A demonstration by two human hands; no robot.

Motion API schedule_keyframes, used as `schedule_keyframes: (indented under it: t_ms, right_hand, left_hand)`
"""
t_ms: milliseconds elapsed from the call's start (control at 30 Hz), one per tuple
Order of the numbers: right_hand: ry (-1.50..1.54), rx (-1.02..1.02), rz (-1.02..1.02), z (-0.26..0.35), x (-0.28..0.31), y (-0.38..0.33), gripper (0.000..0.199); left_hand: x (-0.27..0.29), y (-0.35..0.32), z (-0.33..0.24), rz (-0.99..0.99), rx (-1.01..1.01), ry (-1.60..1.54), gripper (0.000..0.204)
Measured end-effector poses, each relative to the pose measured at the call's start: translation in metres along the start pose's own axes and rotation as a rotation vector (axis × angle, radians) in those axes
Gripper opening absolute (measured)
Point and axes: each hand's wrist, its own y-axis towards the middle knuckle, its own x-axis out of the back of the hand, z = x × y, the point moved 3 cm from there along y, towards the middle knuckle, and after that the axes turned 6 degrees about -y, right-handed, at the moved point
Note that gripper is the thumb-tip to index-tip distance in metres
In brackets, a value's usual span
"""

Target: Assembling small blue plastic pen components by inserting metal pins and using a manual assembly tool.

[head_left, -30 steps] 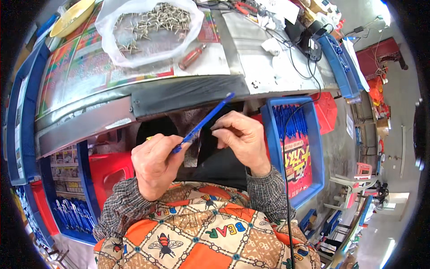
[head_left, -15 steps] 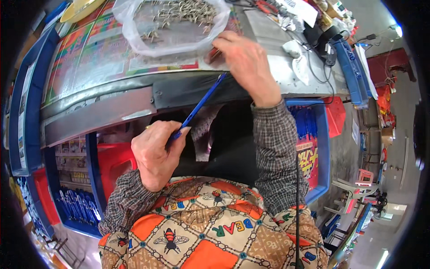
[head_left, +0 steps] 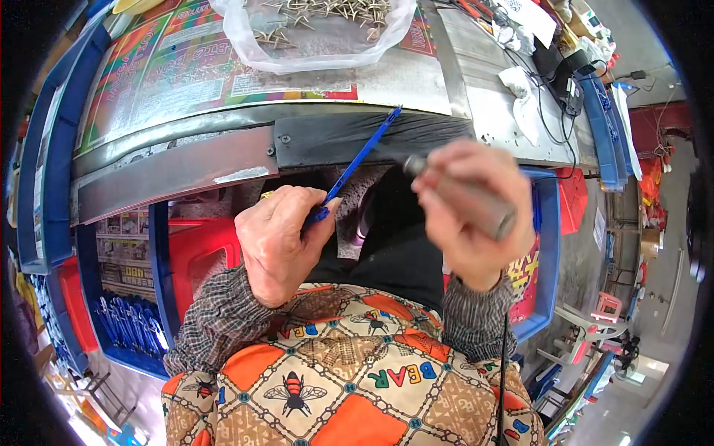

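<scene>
My left hand (head_left: 279,238) is closed round the lower end of a slender blue plastic rod (head_left: 362,157). The rod's far tip points up to the black-covered table edge (head_left: 312,143). Across from it, my right hand (head_left: 480,201) grips a short brown-grey handled tool (head_left: 476,199). Motion smears that tool, and its working end is not clear. It has a dark metal-looking collar at the end toward the rod. Tool and rod are apart. On the table beyond, a translucent white plastic bag (head_left: 290,65) lies open around several small pronged metal pieces (head_left: 349,10).
Below the table at the left, a blue crate (head_left: 160,327) holds blue rods, beside a red stool (head_left: 195,241). Another blue crate (head_left: 549,253) stands right of my right arm. Cables (head_left: 565,123) and a white crumpled wrapper (head_left: 526,111) lie on the table's right.
My right hand has left the tabletop beside the bag and come down toward me with the handled tool. The left hand still holds the rod. The whole view has shifted slightly.
</scene>
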Motion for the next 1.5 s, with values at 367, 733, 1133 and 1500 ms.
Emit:
schedule_keyframes:
  t_ms: [367,733,1133,1500]
  right_hand:
    - [-0.003,0.138,0.179,0.026,-0.009,-0.028,0.041]
    - [-0.03,0.18,0.215,0.027,-0.011,-0.029,0.039]
    - [-0.072,0.209,0.37,0.045,-0.013,-0.009,0.031]
    - [-0.143,0.38,0.405,0.058,-0.029,-0.012,0.033]
  left_hand:
    - [-0.005,-0.002,-0.001,-0.001,-0.03,0.06,0.019]
    - [-0.006,-0.005,0.0,-0.008,-0.063,0.071,0.019]
    - [-0.009,-0.01,0.001,0.033,-0.139,0.144,0.026]
    - [-0.008,-0.012,0.001,0.064,-0.239,0.091,0.032]
